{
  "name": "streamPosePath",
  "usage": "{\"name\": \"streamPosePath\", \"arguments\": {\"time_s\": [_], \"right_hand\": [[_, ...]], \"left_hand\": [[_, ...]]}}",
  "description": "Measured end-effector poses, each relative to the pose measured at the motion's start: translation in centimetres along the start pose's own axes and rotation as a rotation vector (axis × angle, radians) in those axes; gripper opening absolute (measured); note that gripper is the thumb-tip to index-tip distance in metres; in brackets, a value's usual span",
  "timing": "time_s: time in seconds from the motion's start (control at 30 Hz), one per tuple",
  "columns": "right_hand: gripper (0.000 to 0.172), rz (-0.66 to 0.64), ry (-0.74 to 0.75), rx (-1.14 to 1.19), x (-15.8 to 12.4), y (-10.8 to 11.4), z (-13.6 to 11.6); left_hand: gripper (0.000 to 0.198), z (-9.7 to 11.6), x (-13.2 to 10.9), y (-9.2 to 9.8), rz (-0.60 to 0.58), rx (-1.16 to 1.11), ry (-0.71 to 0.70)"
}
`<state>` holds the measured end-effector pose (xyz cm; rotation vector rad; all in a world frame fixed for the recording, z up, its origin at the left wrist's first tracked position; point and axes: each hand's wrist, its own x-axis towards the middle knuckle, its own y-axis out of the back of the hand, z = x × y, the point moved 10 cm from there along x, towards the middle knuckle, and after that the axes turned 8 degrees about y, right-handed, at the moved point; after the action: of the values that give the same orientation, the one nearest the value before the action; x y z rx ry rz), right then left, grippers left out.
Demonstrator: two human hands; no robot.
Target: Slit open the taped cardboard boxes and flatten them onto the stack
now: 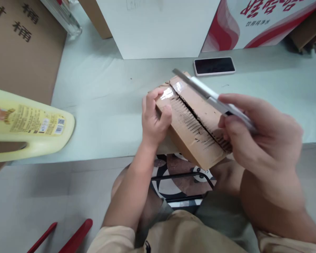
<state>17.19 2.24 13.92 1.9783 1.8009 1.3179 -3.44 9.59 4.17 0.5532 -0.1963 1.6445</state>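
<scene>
A small brown cardboard box (184, 119) rests tilted over the table's front edge, its top seam parted and rows of cut marks beside it. Clear tape shines near its far end. My left hand (156, 116) is closed on the box's far left corner, thumb on top. Held in my right hand (263, 133) is a silver utility knife (208, 93), its blade extended and pointing up and left above the box. The right hand's fingers wrap round the knife handle and hide part of the box's right side.
A phone (214, 66) lies behind the box on the green-covered table (102, 105). White (160, 31) and red-and-white cartons (252, 24) stand behind. At left are a yellow jug (28, 123) and a large cardboard box (23, 56). Red bars (76, 235) show at lower left.
</scene>
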Motion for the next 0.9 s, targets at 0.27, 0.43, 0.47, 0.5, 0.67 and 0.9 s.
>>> {"name": "streamPosePath", "arguments": {"time_s": [0.27, 0.43, 0.47, 0.5, 0.67, 0.9], "right_hand": [[0.033, 0.002, 0.105, -0.149, 0.7, -1.1, -1.0], [0.033, -0.03, 0.163, -0.212, 0.5, -1.5, -1.3], [0.034, -0.036, 0.178, -0.227, 0.5, -1.7, -1.4], [0.034, -0.038, 0.193, -0.241, 0.5, -1.7, -1.5], [0.034, -0.071, 0.208, -0.247, 0.5, -2.1, -1.7], [0.032, -0.072, 0.144, -0.193, 0.7, -1.9, -1.4]], "left_hand": [[0.049, -0.2, 0.0, -0.3, -0.068, -0.052, 0.012], [0.049, -0.3, 0.0, -0.5, -0.071, -0.071, 0.011], [0.049, -0.4, 0.0, -0.5, -0.07, -0.071, 0.013], [0.049, -0.5, 0.0, -0.4, -0.067, -0.07, 0.015], [0.048, -0.7, -0.1, -0.3, -0.067, -0.059, 0.027], [0.049, -0.9, -0.1, -0.2, -0.065, -0.069, 0.023]]}}
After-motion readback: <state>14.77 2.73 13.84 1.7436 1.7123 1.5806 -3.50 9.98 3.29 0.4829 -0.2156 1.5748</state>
